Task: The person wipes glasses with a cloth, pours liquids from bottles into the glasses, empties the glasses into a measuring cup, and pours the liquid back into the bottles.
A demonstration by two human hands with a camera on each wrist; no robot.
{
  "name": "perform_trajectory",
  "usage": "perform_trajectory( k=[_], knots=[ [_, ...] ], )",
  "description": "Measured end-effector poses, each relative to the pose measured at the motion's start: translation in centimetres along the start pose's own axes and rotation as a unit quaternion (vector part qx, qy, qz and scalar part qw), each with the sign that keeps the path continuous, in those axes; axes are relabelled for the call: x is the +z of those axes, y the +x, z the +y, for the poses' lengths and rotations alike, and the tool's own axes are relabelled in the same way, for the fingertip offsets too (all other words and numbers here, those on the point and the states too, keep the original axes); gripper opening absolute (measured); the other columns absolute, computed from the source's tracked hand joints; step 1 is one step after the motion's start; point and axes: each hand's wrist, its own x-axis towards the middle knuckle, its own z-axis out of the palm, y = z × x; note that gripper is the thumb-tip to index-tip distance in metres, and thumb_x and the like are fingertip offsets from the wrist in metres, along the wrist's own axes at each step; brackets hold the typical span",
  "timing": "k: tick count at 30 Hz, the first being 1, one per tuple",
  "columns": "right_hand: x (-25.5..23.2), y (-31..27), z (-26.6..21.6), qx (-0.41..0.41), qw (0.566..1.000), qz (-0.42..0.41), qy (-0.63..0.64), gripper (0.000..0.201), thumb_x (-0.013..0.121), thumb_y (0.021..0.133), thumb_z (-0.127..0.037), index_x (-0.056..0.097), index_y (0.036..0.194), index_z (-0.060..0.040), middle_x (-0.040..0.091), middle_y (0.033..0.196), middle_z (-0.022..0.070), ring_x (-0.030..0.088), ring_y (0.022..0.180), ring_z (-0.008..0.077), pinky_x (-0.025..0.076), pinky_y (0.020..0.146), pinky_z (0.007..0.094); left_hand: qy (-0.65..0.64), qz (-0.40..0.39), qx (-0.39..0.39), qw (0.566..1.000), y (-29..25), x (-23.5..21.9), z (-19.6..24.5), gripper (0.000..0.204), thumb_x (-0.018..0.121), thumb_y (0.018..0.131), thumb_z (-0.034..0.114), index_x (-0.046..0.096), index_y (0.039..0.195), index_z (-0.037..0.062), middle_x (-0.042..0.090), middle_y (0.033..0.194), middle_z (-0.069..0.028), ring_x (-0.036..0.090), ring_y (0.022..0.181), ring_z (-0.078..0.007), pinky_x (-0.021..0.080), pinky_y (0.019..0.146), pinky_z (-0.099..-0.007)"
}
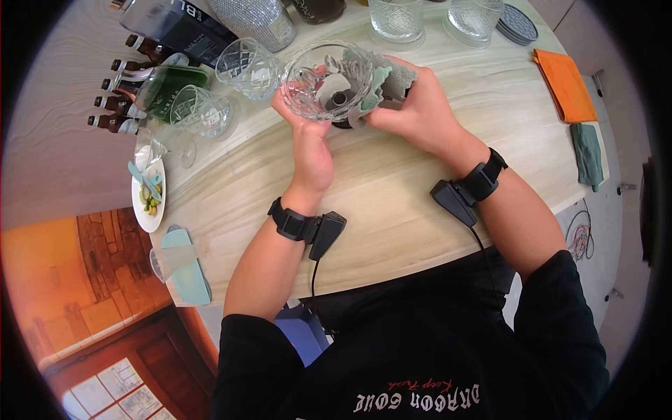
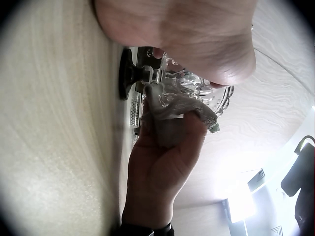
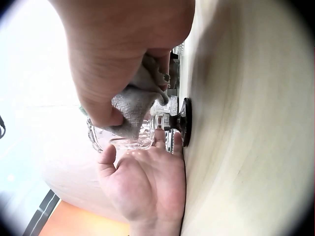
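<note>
A clear stemmed glass [image 1: 327,78] with a patterned bowl and a dark foot [image 3: 186,123] stands upright at the middle of the table. My left hand [image 1: 311,150] holds the bowl from the left, thumb and fingers around its side. A grey cloth [image 1: 399,75] with a pale green edge is gripped in my right hand [image 1: 425,115], thumb at the rim. The cloth [image 2: 170,118] lies against the right side of the bowl in the left wrist view. In the right wrist view, the left palm [image 3: 152,184] shows beside the glass, close over the table.
Cut-glass tumblers [image 1: 250,68], a green bottle [image 1: 171,91] and several small brown bottles [image 1: 117,105] stand at the left and back. A white plate [image 1: 143,218] sits at the left edge. Ribbed glasses [image 1: 397,24], dark coasters [image 1: 516,24] and a folded orange cloth [image 1: 565,85] are rightward.
</note>
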Motion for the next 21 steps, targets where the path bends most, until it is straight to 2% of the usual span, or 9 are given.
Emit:
perform_trajectory(
  k=[3, 9, 21],
  knots=[
    [0.02, -0.01, 0.23, -0.011, 1.000, 0.008, -0.002, 0.051, 0.069, 0.074, -0.001, 0.059, 0.123, 0.0081, 0.067, 0.108, 0.0060, 0.060, 0.099, 0.0117, 0.051, 0.090, 0.0298, 0.011, 0.000, 0.018, 1.000, -0.02, 0.19, 0.23, 0.060, 0.048, 0.084, 0.011, 0.030, 0.141, 0.0075, 0.043, 0.146, -0.0162, 0.039, 0.137, -0.0307, 0.020, 0.118, -0.0467],
    [-0.12, 0.08, 0.53, -0.007, 1.000, -0.003, 0.025, 0.051, 0.069, 0.074, 0.002, 0.058, 0.123, 0.0081, 0.066, 0.108, 0.0058, 0.059, 0.099, 0.0113, 0.051, 0.089, 0.0294, 0.012, 0.005, -0.002, 1.000, -0.22, 0.15, 0.37, 0.060, 0.047, 0.085, 0.011, 0.029, 0.142, 0.0081, 0.043, 0.146, -0.0181, 0.040, 0.136, -0.0315, 0.021, 0.118, -0.0468],
    [0.12, 0.04, 0.06, 0.002, 1.000, 0.024, -0.015, 0.050, 0.070, 0.071, 0.002, 0.061, 0.120, 0.0063, 0.067, 0.103, 0.0035, 0.057, 0.094, 0.0101, 0.049, 0.088, 0.0272, 0.015, -0.003, -0.002, 1.000, -0.16, 0.06, 0.32, 0.062, 0.049, 0.086, 0.011, 0.028, 0.144, 0.0085, 0.043, 0.146, -0.0180, 0.041, 0.136, -0.0319, 0.021, 0.118, -0.0468]
  ],
)
